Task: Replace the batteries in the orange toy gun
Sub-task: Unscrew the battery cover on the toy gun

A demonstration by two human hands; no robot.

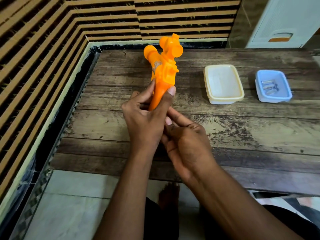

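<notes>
Nearest, the right hand [187, 144] curls its fingers toward the butt of the orange toy gun [162, 71] — whether it actually grips anything cannot be told. Just beyond, touching it, the left hand [145, 122] is clamped round the gun's grip, holding it above the wooden table [242, 135]. Farther right of both hands sit a cream container [223, 84] and a blue container [284, 97] holding batteries [270, 87].
</notes>
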